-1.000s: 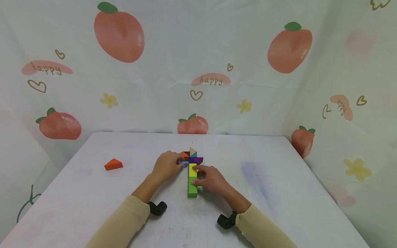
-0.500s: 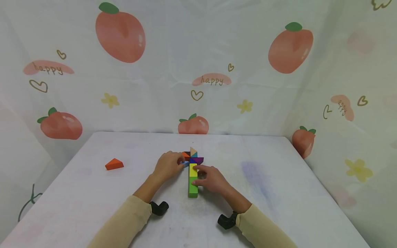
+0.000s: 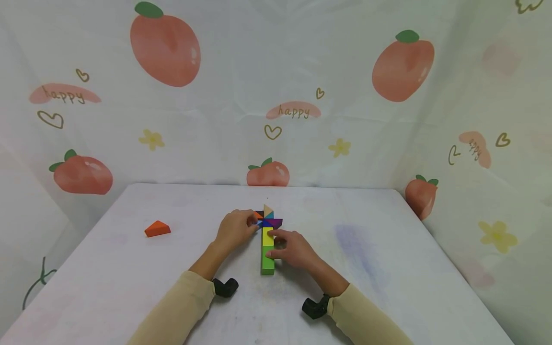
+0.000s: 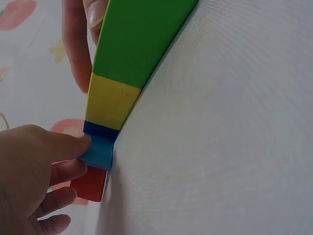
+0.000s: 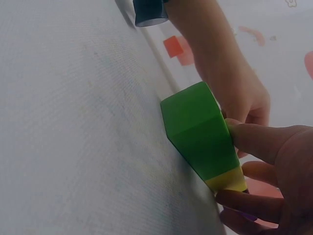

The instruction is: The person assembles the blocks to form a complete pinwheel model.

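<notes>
A green block (image 3: 268, 267) and a yellow block (image 3: 267, 242) lie end to end in a line on the table. At the far end a pinwheel-like cluster holds a dark blue piece, a purple block (image 3: 276, 223), a wooden-coloured triangle (image 3: 267, 211) and an orange-red block (image 4: 90, 186). My left hand (image 3: 236, 227) pinches a light blue triangular block (image 4: 100, 152) between thumb and forefinger, against the cluster's left side beside the dark blue piece. With thumb on the green block and forefinger on the yellow one, my right hand (image 3: 297, 249) steadies the line from the right.
A loose orange triangular block (image 3: 157, 229) lies on the left part of the white table (image 3: 379, 268). Behind stands a cloth backdrop (image 3: 233, 57) printed with peaches. A black wrist device (image 3: 316, 308) sits at the right cuff, another (image 3: 226, 288) at the left.
My left hand has shifted slightly right, bringing the light blue triangular block closer in against the cluster. The right hand and the green and yellow blocks hold their place.
</notes>
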A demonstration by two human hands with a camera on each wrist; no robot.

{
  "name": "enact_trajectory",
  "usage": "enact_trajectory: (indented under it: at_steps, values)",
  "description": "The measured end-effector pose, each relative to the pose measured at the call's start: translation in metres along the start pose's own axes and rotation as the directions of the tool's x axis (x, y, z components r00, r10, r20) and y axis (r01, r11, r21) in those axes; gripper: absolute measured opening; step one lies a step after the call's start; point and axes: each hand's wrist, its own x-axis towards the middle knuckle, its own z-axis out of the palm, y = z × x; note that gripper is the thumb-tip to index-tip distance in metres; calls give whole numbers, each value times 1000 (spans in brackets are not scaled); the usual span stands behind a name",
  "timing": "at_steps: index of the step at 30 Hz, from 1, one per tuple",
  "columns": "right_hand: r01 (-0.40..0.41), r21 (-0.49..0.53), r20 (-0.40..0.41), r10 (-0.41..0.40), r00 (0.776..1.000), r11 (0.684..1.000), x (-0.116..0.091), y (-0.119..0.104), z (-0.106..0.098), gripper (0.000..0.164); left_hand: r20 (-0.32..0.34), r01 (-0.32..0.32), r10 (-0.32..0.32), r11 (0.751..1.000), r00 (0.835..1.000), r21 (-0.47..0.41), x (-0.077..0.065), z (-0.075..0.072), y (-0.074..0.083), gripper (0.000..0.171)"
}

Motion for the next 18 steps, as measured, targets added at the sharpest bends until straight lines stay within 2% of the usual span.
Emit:
enact_trajectory:
  at_steps: [18]
  values:
    - [11, -2, -8, -11, 1000, 1000, 0, 1, 1, 57, -28, 28, -29, 999, 999, -47, 1, 5, -2, 12]
